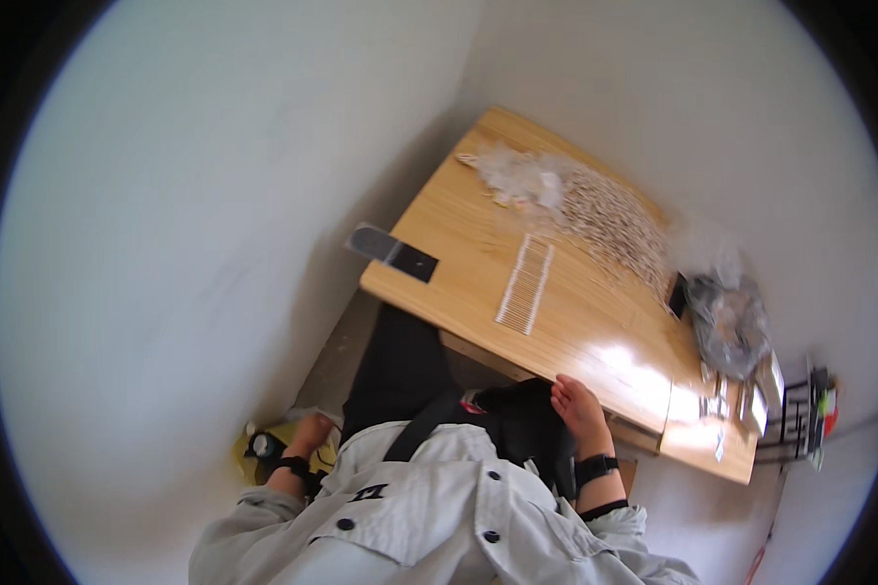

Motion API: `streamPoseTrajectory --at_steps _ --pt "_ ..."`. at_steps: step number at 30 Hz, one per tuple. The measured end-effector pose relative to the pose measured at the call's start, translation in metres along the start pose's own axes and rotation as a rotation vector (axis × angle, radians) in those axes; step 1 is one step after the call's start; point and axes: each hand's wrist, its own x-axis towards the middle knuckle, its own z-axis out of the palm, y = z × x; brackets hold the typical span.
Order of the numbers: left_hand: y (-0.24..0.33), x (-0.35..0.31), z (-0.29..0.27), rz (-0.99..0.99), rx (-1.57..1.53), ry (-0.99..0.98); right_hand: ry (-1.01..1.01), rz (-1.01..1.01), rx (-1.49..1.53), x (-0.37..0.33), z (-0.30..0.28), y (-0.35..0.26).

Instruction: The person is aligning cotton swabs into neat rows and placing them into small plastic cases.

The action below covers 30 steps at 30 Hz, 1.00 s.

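My right hand [579, 406] is at the near edge of the wooden table [439, 210], its fingers stretched out and nothing seen in them. Down at my left side, my left hand [312, 432] reaches beside a yellow bag or container [252, 458]; its fingers are hidden, so any hold cannot be made out. A neat row of thin white sticks [525, 285] lies on the table. Behind it spreads a large heap of small pale pieces [610, 219], with crumpled clear plastic [517, 175] at its left end.
A dark, flat strip with a grey rounded end [392, 252] juts over the table's left corner. A grey plastic bag [732, 327] and small boxes [754, 405] stand at the right end. A black rack [802, 419] is beyond. Walls close in left and behind.
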Motion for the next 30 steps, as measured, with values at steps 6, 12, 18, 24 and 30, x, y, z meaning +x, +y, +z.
streamPoseTrajectory --at_steps 6,12,18,24,30 --pt "0.075 0.016 -0.114 0.245 0.060 0.434 0.002 -0.150 -0.057 0.011 0.043 -0.063" --pt "0.236 0.003 -0.157 0.504 -0.077 0.402 -0.022 -0.240 -0.230 0.072 0.089 -0.111" --pt "0.342 0.055 -0.116 0.766 0.006 0.067 0.145 -0.294 -0.552 0.179 0.109 -0.151" --pt "0.437 0.156 -0.070 0.874 0.159 0.022 0.328 -0.613 -1.135 0.245 0.142 -0.159" --pt "0.486 0.216 -0.038 0.884 0.394 -0.015 0.279 -0.522 -1.293 0.275 0.161 -0.170"
